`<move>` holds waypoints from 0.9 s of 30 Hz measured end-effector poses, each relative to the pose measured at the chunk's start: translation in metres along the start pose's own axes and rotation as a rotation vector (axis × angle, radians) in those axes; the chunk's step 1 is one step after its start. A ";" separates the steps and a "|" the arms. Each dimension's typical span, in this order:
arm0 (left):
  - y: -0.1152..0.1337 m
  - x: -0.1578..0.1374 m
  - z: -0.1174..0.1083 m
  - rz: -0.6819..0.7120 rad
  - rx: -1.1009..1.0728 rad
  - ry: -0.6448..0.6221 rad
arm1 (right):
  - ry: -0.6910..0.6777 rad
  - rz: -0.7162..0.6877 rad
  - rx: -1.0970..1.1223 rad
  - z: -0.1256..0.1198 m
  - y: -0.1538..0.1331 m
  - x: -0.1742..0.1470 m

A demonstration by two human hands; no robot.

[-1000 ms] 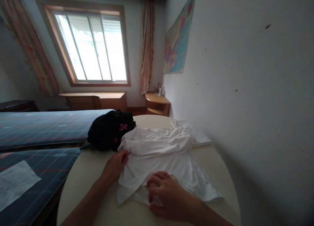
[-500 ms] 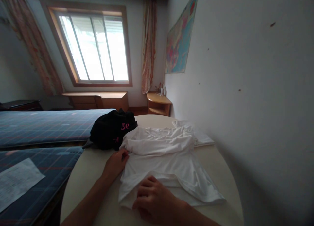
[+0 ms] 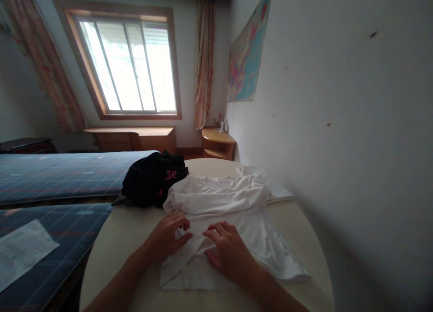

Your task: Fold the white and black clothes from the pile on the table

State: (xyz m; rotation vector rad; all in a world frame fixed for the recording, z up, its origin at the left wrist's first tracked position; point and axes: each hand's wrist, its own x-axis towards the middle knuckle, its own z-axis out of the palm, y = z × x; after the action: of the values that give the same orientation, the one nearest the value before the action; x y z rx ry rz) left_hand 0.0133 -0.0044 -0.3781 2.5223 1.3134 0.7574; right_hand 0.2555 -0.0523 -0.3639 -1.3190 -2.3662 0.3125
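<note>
A white short-sleeved shirt [image 3: 248,226] lies spread on the round table, its neckline at the far end and its lower hem towards me. Over the left part of its body is my left hand [image 3: 171,233], fingers bent and thumb held apart. To the right of it, my right hand [image 3: 228,246] hovers at or just on the lower middle of the shirt, with thumb and fingers apart. A loose fold runs diagonally in the cloth between the hands. Whether the fingertips press on the fabric is hard to tell.
A black cap [image 3: 145,179] with pink letters sits at the table's far left. Folded white cloth [image 3: 279,192] lies behind the shirt on the right. The round table [image 3: 108,258] stands beside a plaid mattress [image 3: 67,231] bearing a paper sheet [image 3: 25,253]. A wall rises at right.
My left hand has moved right from the shirt's left edge onto its body. My right hand has gone forward and up from the near hem, and the lower part of the cloth has shifted.
</note>
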 end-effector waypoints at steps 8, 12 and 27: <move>0.033 -0.003 0.003 0.106 -0.025 -0.278 | -0.126 0.140 0.133 -0.016 0.034 -0.006; 0.028 -0.004 -0.001 0.026 -0.107 -0.274 | -0.132 0.139 0.203 -0.021 0.040 -0.011; 0.033 -0.005 -0.004 -0.018 -0.163 -0.347 | -0.433 0.111 0.635 -0.051 0.045 -0.017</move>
State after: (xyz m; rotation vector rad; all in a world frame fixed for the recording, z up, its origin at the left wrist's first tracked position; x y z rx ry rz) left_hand 0.0319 -0.0278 -0.3637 2.3730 1.1079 0.3803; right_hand 0.3205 -0.0432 -0.3404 -1.1381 -2.2073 1.3718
